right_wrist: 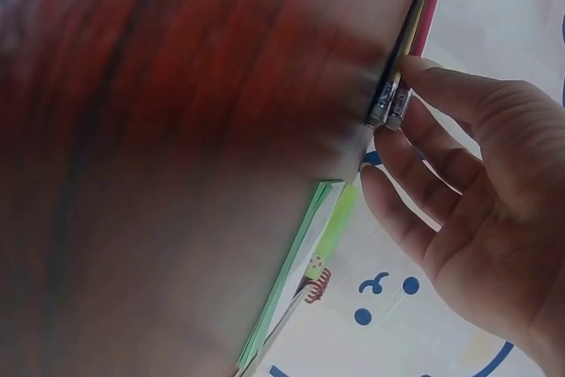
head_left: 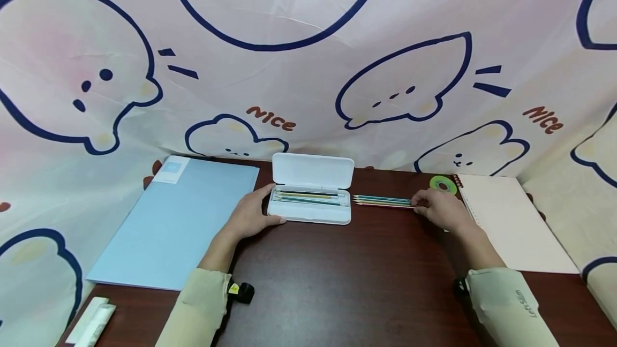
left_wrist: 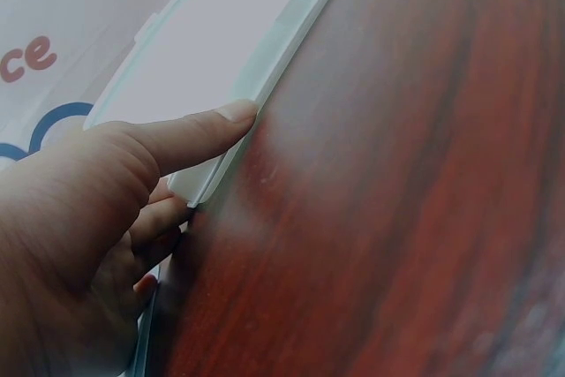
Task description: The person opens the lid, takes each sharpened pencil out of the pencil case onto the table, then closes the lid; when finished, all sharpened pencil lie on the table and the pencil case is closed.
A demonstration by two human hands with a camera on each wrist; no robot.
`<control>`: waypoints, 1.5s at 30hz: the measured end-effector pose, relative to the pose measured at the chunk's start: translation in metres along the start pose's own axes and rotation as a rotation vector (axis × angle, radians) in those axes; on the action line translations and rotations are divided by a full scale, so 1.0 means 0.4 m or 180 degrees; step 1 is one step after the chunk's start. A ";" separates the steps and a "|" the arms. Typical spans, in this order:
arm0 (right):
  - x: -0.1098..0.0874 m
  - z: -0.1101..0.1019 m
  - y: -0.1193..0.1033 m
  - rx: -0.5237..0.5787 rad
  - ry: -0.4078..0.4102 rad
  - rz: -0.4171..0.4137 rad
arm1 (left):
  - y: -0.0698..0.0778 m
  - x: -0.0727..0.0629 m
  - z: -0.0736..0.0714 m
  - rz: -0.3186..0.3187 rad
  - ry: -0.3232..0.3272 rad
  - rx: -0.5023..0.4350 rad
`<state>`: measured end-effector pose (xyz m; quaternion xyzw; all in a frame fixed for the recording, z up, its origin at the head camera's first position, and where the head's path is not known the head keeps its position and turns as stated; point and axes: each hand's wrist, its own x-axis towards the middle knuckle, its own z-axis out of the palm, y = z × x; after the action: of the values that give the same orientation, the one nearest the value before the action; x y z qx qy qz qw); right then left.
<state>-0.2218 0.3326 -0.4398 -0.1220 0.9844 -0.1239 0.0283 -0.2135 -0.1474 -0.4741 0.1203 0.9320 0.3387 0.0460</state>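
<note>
A white pencil case (head_left: 308, 217) lies on the dark wooden table with its lid (head_left: 313, 171) raised at the back; several pencils (head_left: 308, 195) lie inside. My left hand (head_left: 248, 214) grips the case's left end, thumb on the front edge, other fingers behind the corner. To the right of the case, several pencils (head_left: 383, 201) lie side by side, tips toward it. My right hand (head_left: 445, 209) pinches their far ends between thumb and fingers. In the right wrist view, two metal-banded pencil ends (right_wrist: 393, 105) show beside the fingertips.
A large light-blue folder (head_left: 178, 224) lies on the left, and a cream spiral-bound pad (head_left: 520, 229) on the right. Beside the pad's binding is a green ring-shaped item (head_left: 435, 182). White slim packets (head_left: 91, 323) lie at lower left. A printed cloth (head_left: 308, 79) hangs behind the table.
</note>
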 end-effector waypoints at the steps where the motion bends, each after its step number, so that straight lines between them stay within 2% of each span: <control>1: 0.000 0.000 -0.001 -0.0010 0.0003 0.0011 | 0.000 0.000 0.000 -0.0005 -0.0003 0.0001; 17: 0.004 0.002 -0.007 -0.0066 -0.0013 0.0152 | -0.001 0.000 -0.003 0.0014 -0.0021 -0.0009; 45: 0.008 0.003 -0.036 -0.0162 0.0072 0.0027 | 0.000 0.004 -0.001 -0.0032 0.0020 0.0105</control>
<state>-0.2214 0.3180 -0.4375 -0.1170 0.9880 -0.1000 0.0147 -0.2150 -0.1473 -0.4736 0.1154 0.9382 0.3234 0.0428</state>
